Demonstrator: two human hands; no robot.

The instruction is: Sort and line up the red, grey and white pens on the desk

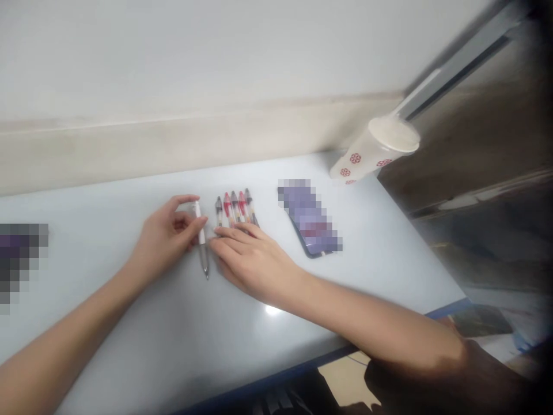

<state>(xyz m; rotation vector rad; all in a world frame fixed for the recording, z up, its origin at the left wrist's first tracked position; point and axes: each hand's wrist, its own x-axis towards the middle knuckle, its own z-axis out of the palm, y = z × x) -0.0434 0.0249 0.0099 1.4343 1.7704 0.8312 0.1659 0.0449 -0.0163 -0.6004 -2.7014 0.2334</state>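
My left hand [175, 227] is closed on a white pen [201, 233], thumb on one side and index finger at its top end. The pen's grey, see-through lower part and metal tip point toward me. Just to the right, several pens with black and red grips [234, 204] lie side by side in a row. My right hand [246, 253] rests palm down over their near ends, fingers stretched out and lying flat. What lies beneath the palm is hidden.
Right of the pens lies a purple, pixelated flat object [309, 219]. A white cup with red patterns and a straw [367, 150] stands at the table's back right corner. A dark pixelated thing [19, 253] is at the left edge. Behind the white table [173, 346] rises a wall.
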